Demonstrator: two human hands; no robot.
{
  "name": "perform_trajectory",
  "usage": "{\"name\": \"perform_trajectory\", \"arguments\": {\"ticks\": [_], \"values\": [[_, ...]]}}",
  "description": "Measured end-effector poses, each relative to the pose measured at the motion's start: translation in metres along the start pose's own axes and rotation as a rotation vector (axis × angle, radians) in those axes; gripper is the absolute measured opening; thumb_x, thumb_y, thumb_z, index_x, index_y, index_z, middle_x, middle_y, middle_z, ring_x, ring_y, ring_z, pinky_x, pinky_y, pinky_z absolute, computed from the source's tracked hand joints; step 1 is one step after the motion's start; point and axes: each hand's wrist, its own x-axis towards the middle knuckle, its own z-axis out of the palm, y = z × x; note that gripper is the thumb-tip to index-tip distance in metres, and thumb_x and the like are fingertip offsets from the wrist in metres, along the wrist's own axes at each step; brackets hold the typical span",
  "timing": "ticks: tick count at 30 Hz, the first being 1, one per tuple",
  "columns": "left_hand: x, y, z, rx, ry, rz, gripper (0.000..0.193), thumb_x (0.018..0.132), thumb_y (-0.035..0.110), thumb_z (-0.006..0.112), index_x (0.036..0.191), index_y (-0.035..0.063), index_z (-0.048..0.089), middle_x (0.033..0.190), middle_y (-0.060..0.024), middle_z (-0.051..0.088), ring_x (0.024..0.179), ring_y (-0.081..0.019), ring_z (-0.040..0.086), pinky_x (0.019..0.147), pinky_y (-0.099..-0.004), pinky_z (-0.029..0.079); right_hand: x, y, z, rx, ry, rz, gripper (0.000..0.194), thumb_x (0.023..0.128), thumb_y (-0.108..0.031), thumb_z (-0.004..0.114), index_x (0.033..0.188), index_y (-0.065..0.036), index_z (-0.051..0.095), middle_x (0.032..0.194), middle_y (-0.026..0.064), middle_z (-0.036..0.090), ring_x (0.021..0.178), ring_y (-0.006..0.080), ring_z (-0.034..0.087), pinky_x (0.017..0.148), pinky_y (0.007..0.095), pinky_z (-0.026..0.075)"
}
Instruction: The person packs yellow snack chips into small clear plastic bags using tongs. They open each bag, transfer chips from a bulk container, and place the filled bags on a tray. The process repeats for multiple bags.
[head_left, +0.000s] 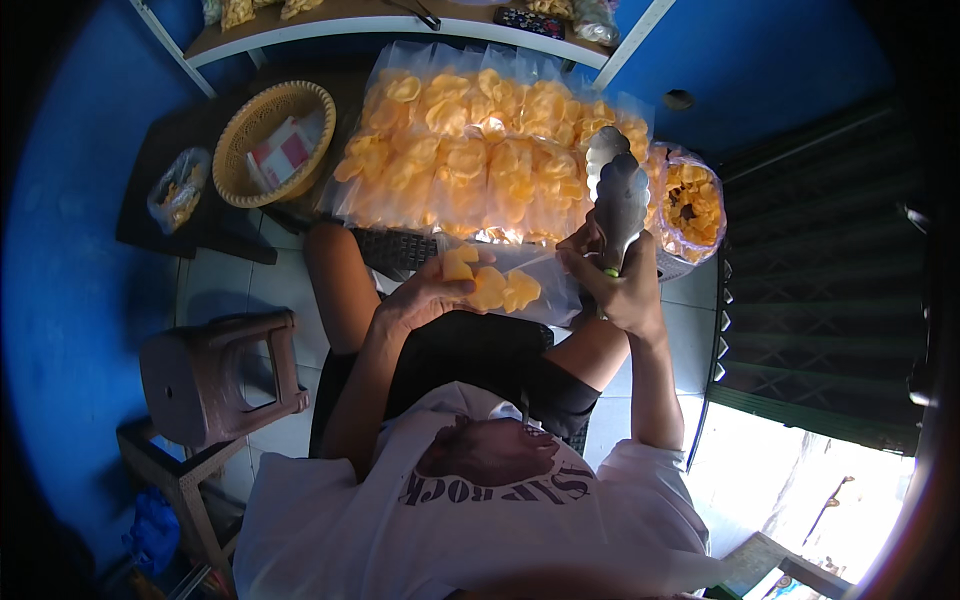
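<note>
Over my lap lies a clear plastic bag (553, 292), tilted sideways, with several yellow-orange crackers (490, 288) in its left end. My left hand (424, 292) grips that end, thumb pressed over the crackers. At the bag's right end is my right hand (628, 294), its fingertips pinching the plastic near the mouth. The same hand holds metal food tongs (621, 202), whose scalloped heads point away from me and stand apart with no cracker between them. Just beyond both hands, two rows of filled cracker bags (461, 161) lie side by side.
A large open bag of crackers (688, 202) stands at the right. On the left are a woven-look basket (225, 176) holding a packet, a small cracker bag (180, 191) and a brown plastic stool (184, 382). A shelf (330, 31) spans the back; a dark metal folding shutter (817, 285) borders the right.
</note>
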Motion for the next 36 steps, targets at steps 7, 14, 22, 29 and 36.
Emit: {"name": "perform_trajectory", "arguments": {"ticks": [7, 14, 22, 29, 36], "values": [[-0.002, -0.015, 0.011, -0.082, 0.062, 0.042, 0.043, 0.088, 0.0, 0.069, 0.128, 0.0031, 0.052, 0.12, -0.0098, 0.06, 0.107, -0.0246, 0.066, 0.082, -0.042, 0.063, -0.005, 0.032, -0.011, -0.008, -0.151, 0.171, 0.041, 0.075, -0.009, 0.079, 0.11, 0.004, 0.06, 0.088, 0.0061, 0.063, 0.078, 0.0121, 0.058, 0.069, 0.0272, 0.047], [0.008, -0.014, 0.027, 0.199, 0.084, 0.085, 0.039, 0.089, 0.002, 0.069, 0.123, 0.0041, 0.053, 0.113, -0.0082, 0.06, 0.104, -0.0206, 0.065, 0.08, -0.0377, 0.063, -0.007, 0.043, -0.008, -0.058, -0.221, 0.291, 0.055, 0.07, -0.021, 0.088, 0.111, 0.004, 0.06, 0.088, 0.0033, 0.057, 0.082, 0.013, 0.053, 0.071, 0.0298, 0.044], [0.007, -0.009, 0.035, 0.152, 0.054, 0.097, 0.043, 0.085, -0.002, 0.071, 0.123, 0.0047, 0.052, 0.113, -0.008, 0.06, 0.106, -0.0194, 0.063, 0.082, -0.0365, 0.062, -0.01, 0.05, 0.001, 0.052, -0.11, 0.137, 0.033, 0.079, -0.006, 0.075, 0.105, 0.003, 0.058, 0.085, 0.0045, 0.059, 0.079, 0.0124, 0.056, 0.07, 0.0283, 0.047], [0.007, -0.015, 0.038, 0.149, 0.027, 0.156, 0.052, 0.08, -0.004, 0.076, 0.125, 0.0005, 0.05, 0.115, -0.0079, 0.06, 0.109, -0.0185, 0.062, 0.084, -0.0373, 0.061, -0.013, 0.069, 0.005, 0.232, -0.007, 0.169, 0.03, 0.084, -0.004, 0.071, 0.107, 0.004, 0.054, 0.09, 0.0083, 0.066, 0.079, 0.0135, 0.063, 0.067, 0.0281, 0.05], [0.007, -0.02, 0.042, 0.005, 0.137, 0.146, 0.049, 0.084, -0.005, 0.073, 0.127, -0.0021, 0.05, 0.116, -0.0112, 0.06, 0.105, -0.0215, 0.065, 0.084, -0.0398, 0.063, -0.02, 0.069, 0.002, 0.144, -0.139, 0.086, 0.042, 0.083, -0.009, 0.077, 0.116, 0.001, 0.053, 0.1, 0.0067, 0.064, 0.083, 0.0113, 0.063, 0.066, 0.0278, 0.051]]}}
